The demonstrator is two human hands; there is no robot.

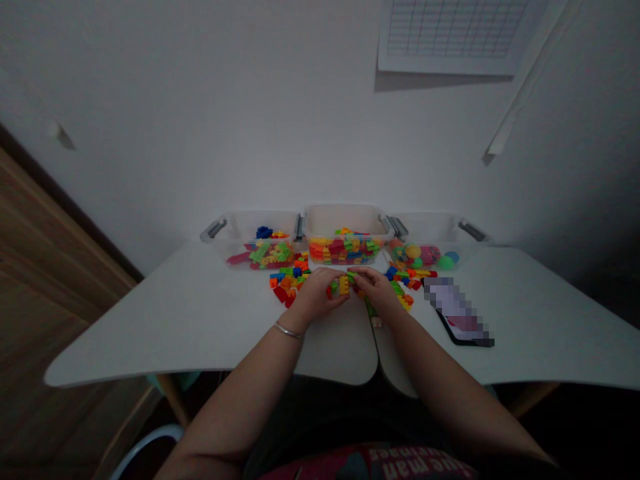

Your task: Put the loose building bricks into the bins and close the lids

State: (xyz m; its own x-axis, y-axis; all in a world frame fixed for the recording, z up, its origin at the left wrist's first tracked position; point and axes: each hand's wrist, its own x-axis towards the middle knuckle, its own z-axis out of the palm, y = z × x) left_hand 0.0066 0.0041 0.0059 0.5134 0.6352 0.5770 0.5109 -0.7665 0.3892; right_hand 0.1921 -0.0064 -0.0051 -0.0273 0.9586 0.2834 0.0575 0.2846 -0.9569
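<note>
Over the middle of the table my left hand (319, 293) is closed around a yellow toy building brick (344, 285), its studs showing between thumb and fingers. Close beside it, my right hand (376, 288) pinches a small green building brick (352, 275) with its fingertips. The two bricks are very near each other; whether they are joined I cannot tell. Loose bricks in red, blue and orange (286, 283) lie left of my left hand. More mixed bricks (407, 283) lie beyond and beside my right hand, partly hidden by it.
Three clear plastic bins stand along the wall: the left bin (215, 243) and middle bin (345, 217) contain bricks, the right bin (430, 227) small balls and other toys. A phone (457, 313) lies at right on the white table (200, 327), whose tops meet at a seam.
</note>
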